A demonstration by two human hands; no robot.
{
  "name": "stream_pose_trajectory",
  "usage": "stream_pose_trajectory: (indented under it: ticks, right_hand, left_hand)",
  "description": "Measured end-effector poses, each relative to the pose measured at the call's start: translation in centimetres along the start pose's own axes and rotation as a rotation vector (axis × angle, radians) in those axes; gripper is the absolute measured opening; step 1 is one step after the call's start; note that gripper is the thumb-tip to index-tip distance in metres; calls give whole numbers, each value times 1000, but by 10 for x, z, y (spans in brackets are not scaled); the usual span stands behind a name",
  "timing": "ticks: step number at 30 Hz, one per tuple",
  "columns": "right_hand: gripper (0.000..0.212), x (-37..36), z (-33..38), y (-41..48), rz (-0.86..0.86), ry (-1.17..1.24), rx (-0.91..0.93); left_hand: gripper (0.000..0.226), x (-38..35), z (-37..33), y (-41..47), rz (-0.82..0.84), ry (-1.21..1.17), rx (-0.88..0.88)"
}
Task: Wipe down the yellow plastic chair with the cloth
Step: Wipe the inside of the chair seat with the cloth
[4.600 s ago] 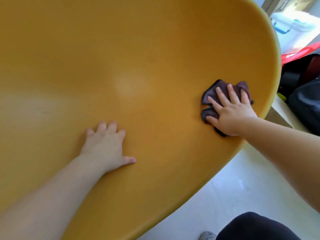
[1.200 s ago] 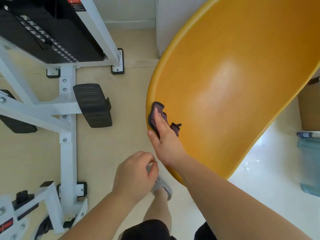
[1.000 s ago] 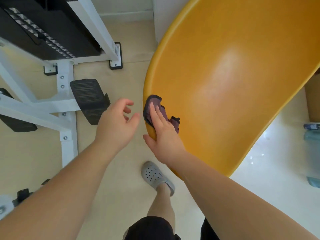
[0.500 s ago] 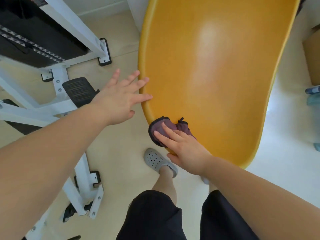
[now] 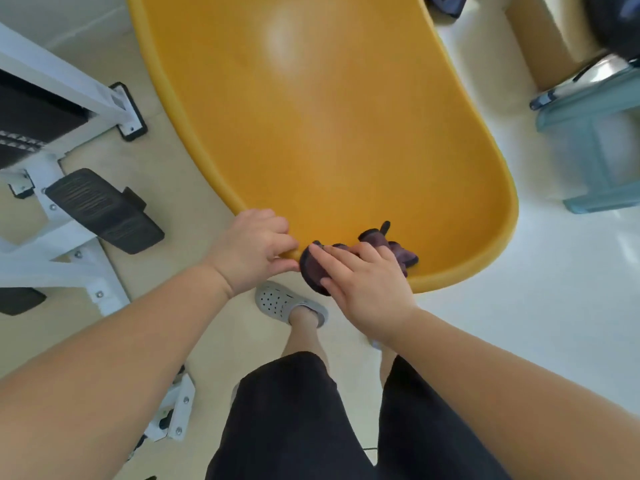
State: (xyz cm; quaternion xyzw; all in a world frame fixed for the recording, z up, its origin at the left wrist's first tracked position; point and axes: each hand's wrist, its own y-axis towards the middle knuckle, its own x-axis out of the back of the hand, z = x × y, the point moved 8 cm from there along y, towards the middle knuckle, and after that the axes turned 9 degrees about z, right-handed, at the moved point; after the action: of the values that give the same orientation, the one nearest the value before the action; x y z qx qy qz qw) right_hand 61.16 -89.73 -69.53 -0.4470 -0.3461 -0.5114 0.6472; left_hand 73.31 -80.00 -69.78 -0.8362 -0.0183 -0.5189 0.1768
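Here, from my head camera, my right hand (image 5: pixel 367 289) lies flat with fingers spread, pressing the dark cloth (image 5: pixel 349 261) onto the near rim of the yellow plastic chair (image 5: pixel 329 133), which fills the upper middle of the view. My left hand (image 5: pixel 249 252) curls its fingers over the same rim just beside the cloth, I judge to steady the shell while I wipe. My grey shoe (image 5: pixel 287 303) stands below.

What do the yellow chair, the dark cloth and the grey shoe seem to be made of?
Yellow chair: moulded plastic, smooth semi-gloss, with a soft highlight. Dark cloth: soft fabric, matte, bunched into folds, probably microfibre. Grey shoe: perforated foam or rubber clog, matte.
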Motion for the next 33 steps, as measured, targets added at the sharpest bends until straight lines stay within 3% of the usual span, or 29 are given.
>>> stream_pose_trajectory:
  ticks: [3, 6, 10, 14, 18, 23, 27, 33]
  right_hand:
    - [34, -2, -11, -13, -107, 18, -82]
    - [27, 2, -37, -55, -176, -23, -53]
    - [27, 15, -89, -109, -199, -125, -22]
    - [30, 23, -128, -138, -193, -172, -150]
    - [44, 6, -88, -126, -147, -130, -188]
    - [47, -22, -13, -78, -127, -36, -160]
    - [40, -22, -14, -65, -218, -72, -115]
    - [28, -8, -64, -97, -221, -180, 48]
  left_hand:
    - [37, -16, -24, 3, -31, -43, 31]
    - [39, -32, -65, 12, -52, -50, 107]
    - [39, -48, -130, 36, -130, -132, 238]
    - [39, -62, -165, 67, -105, -139, 260]
    - [58, -53, -141, 43, -90, 11, 275]
    - [71, -33, -50, -43, 2, 154, 372]
    - [53, -22, -17, -61, 5, 217, 256]
    - [44, -30, -44, -34, -79, 114, 189]
